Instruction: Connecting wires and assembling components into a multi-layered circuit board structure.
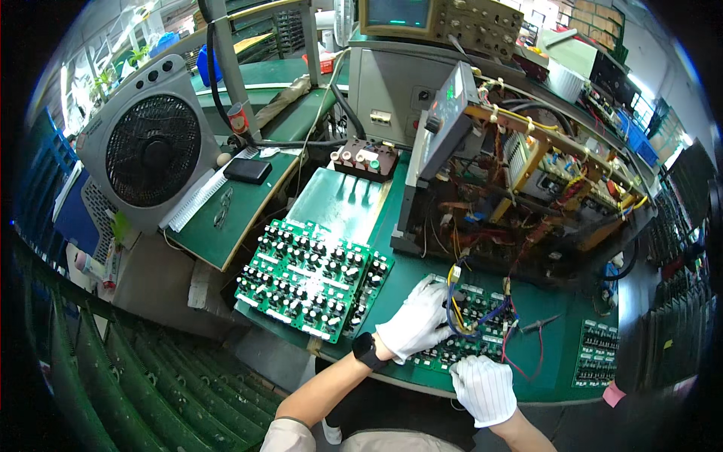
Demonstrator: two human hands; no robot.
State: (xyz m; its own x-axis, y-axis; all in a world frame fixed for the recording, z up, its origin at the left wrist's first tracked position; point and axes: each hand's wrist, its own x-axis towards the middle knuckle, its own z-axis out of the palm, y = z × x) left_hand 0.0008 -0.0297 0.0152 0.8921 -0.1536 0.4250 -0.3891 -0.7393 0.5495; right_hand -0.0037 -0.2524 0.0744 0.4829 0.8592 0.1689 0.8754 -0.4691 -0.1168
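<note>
My left hand, in a white glove with a dark watch at the wrist, rests over the left side of a green circuit board. Its fingers are stretched and apart, touching the board. At the board's near edge is my right hand, also gloved, its fingers curled in; whatever they hold is hidden. Black cylindrical parts and white connectors cover the board. A bundle of blue and yellow wires loops down onto it from the open equipment frame. Beside it, a test probe with a red lead lies on the bench.
Stacked circuit boards lie to the left, and another board sits at the right. Behind stand a wired equipment rack, an oscilloscope and a dark box with round terminals. A grey fan stands far left.
</note>
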